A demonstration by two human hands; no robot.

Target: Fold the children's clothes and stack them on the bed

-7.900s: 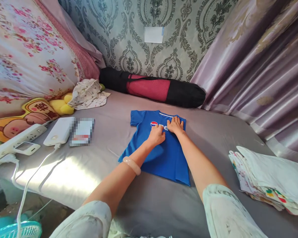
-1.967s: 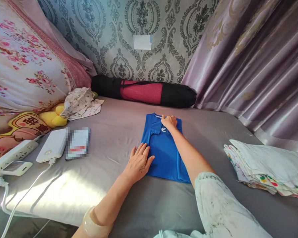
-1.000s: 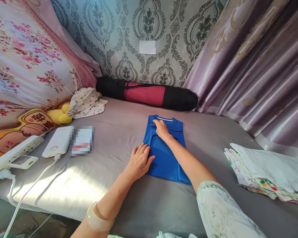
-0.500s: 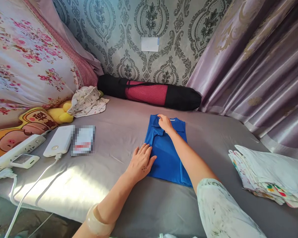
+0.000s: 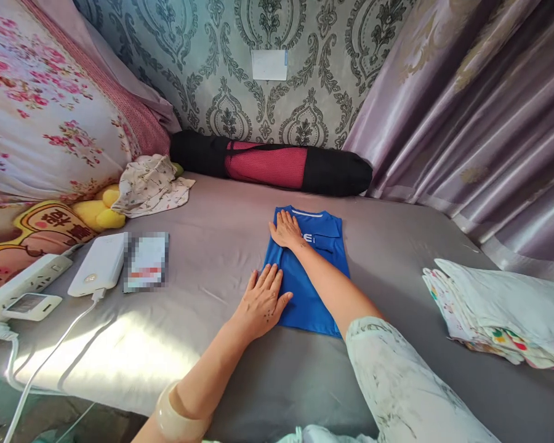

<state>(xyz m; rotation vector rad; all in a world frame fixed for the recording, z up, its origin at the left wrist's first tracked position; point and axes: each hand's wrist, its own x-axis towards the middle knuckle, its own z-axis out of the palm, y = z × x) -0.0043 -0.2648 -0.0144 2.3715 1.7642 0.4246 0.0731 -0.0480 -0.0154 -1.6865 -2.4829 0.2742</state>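
Note:
A blue T-shirt (image 5: 300, 295) lies partly folded on the grey bed sheet (image 5: 212, 234), its white-edged collar at the far end. White print shows on its front beside my right wrist. My right hand (image 5: 286, 231) rests flat on the shirt's upper left, fingers stretched out. Lower down, my left hand (image 5: 263, 301) lies flat over the shirt's left edge, fingers apart, partly on the sheet. My forearm hides part of the shirt's middle.
At the right lies a stack of folded white clothes (image 5: 498, 314). A black and red long bag (image 5: 268, 163) lies along the wall. On the left are a white power bank (image 5: 99, 264), a power strip (image 5: 28, 283), a small white device (image 5: 32, 306) and a crumpled cloth (image 5: 152, 187).
My right hand has gone from gripping near the collar to lying flat on the shirt's upper left. The collar area is now spread out, uncovering white print. My left hand stays in place.

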